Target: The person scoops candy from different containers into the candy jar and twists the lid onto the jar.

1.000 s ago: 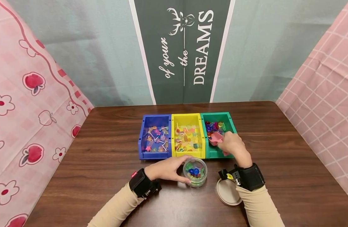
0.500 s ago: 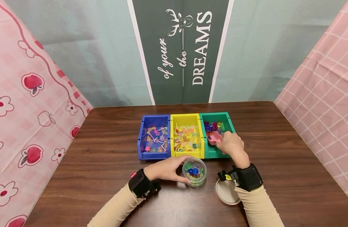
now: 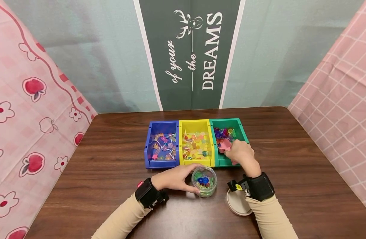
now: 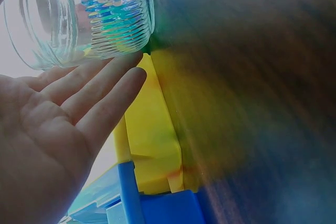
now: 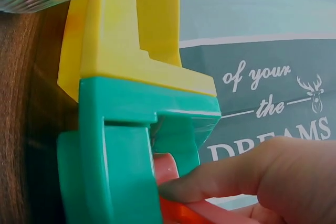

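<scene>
Pinched between the thumb and fingers of the right hand (image 3: pixel 240 155) is the handle of a pink scoop (image 3: pixel 224 145), its bowl tilted down inside the green bin (image 3: pixel 225 162) beside shiny, jewel-like pieces (image 3: pixel 221 133) in purple, blue, red, yellow and green. In the right wrist view the thumb presses on the scoop just behind the bin's low front wall; the other fingers are mostly hidden.

Left of it, the left hand (image 3: pixel 174 179) holds a clear jar (image 3: pixel 207 193) between thumb and fingers, the fingers lying fairly straight along its side in the left wrist view; how firmly they press, I cannot tell. That jar stands upright and uncovered on the dark wood-grain table (image 3: pixel 117 142), in front of the yellow bin (image 3: pixel 198 163), with blue, green and reddish pieces (image 3: pixel 203 180) inside behind a ribbed lower wall.

Three bins stand side by side: blue bin (image 3: pixel 162 164) at the left, yellow between, green at the right. Small lollipops and pastel pieces lie in the blue and yellow ones. A round pale lid (image 3: pixel 239 203) lies on the table near the jar, partly covered by the right forearm. Beyond the table hangs a pale-teal cloth (image 3: pixel 111 59) with a dark panel (image 3: pixel 183 96) lettered "of your the DREAMS".
</scene>
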{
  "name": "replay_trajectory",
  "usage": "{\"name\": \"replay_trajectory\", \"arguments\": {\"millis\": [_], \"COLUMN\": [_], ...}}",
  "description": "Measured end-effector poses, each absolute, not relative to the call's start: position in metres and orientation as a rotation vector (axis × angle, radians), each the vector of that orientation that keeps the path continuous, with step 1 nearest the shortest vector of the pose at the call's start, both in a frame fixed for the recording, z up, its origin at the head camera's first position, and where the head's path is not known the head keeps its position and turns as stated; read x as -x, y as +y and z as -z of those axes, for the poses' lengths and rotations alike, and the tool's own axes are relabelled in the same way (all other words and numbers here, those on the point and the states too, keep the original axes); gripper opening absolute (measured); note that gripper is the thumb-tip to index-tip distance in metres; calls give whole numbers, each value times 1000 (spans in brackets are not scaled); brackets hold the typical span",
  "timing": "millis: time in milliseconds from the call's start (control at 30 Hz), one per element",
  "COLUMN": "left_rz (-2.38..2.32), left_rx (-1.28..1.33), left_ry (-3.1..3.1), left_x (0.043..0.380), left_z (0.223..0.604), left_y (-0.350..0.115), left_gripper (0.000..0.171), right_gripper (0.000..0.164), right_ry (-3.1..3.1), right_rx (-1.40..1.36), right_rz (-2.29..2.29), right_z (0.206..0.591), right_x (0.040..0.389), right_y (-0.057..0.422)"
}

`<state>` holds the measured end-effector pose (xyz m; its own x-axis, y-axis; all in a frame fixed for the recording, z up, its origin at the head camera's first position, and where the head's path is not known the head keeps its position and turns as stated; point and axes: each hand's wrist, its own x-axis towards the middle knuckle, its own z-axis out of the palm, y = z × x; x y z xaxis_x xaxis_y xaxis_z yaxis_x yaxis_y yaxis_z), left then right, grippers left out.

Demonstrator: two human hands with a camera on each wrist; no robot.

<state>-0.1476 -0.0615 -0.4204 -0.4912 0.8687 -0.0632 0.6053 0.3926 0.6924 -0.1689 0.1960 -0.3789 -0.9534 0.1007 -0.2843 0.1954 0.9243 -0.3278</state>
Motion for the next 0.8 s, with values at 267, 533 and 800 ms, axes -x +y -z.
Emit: {"name": "replay_trajectory", "arguments": {"millis": [267, 533, 800], "left_rz": [-859, -850, -837], "left_rx": [-1258, -1265, -1258], "left_ry": [2236, 2246, 2253], "left_x": [149, 149, 148], "left_z": [421, 422, 422], "left_y": [-61, -61, -61], "left_gripper": [79, 79, 79], "right_gripper": [40, 40, 35], "right_ry": [2792, 2806, 2808], "right_rx": [-142, -81, -78], "right_rz": [670, 679, 674], "right_z": [383, 382, 379], "right_x": [173, 170, 169], "right_y": [207, 210, 217]}}
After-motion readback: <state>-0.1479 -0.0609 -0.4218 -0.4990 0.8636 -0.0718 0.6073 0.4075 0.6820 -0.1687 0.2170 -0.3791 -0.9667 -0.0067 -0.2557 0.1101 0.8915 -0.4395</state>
